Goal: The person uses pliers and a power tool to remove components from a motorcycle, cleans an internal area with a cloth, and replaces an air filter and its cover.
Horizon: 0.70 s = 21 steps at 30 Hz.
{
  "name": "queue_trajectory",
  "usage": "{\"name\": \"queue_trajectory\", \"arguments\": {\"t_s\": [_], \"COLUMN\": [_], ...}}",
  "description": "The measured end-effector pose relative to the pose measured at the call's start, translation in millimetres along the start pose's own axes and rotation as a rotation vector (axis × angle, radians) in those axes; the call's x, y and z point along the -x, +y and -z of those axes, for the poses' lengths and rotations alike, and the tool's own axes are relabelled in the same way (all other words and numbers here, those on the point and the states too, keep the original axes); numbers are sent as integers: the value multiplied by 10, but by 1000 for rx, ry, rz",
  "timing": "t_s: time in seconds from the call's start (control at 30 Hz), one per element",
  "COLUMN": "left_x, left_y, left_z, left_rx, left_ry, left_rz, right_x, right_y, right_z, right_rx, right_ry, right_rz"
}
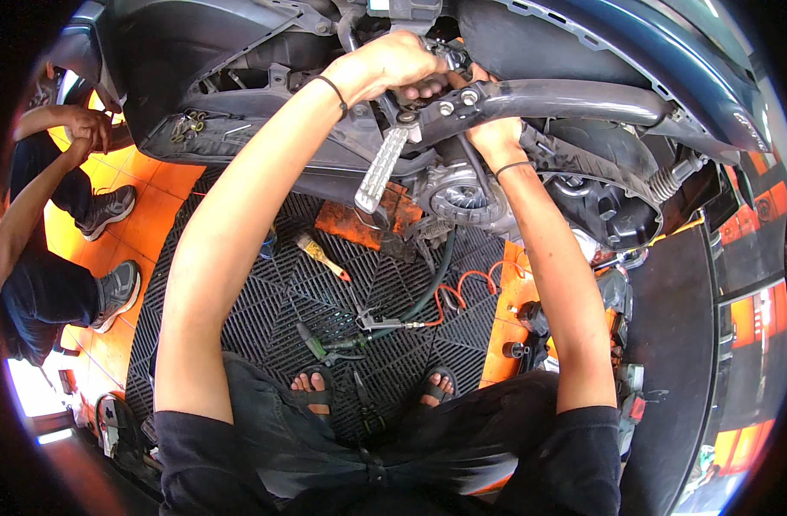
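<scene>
My left hand (402, 62) is closed at a small metal assembly (449, 53) high on a partly dismantled scooter, its fingers curled; what they hold is unclear. My right hand (495, 136) reaches up behind the black frame tube (574, 105), close to the same assembly, most of its fingers hidden by the tube. Bolts sit on the tube beside a metal footpeg (381, 168). Below are a finned engine cooling fan (462, 196) and an open black housing (607, 213). Loose small hardware (187, 127) lies in the lower body panel at left.
A co-worker's hands (88, 129) and legs show at left over orange tiles. On a black mat (204, 284) lie a brush (322, 258), an air gun (368, 322) with a coiled hose, and a green-handled tool (316, 344). Several tools (621, 327) lie at right.
</scene>
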<state>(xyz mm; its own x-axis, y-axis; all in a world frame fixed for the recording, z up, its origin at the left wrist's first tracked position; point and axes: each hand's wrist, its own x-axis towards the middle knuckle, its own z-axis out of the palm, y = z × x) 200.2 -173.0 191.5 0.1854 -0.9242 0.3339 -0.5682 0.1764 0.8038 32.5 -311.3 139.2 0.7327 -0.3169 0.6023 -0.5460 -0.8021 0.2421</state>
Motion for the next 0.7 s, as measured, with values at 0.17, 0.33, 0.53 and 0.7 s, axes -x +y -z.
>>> {"name": "queue_trajectory", "arguments": {"t_s": [0.17,0.33,0.53,0.7], "left_x": [119,219,184,-4], "left_y": [-5,327,224,-71], "left_z": [160,173,47,30], "left_rx": [-918,-843,-141,-932], "left_ry": [148,186,78,249], "left_rz": [-493,19,191,-526], "right_x": [24,50,22,25], "right_y": [-80,-12,-73,-69], "right_z": [119,114,147,141], "right_rx": [69,19,83,85], "right_ry": [-20,101,12,60], "right_rz": [94,102,103,141]}}
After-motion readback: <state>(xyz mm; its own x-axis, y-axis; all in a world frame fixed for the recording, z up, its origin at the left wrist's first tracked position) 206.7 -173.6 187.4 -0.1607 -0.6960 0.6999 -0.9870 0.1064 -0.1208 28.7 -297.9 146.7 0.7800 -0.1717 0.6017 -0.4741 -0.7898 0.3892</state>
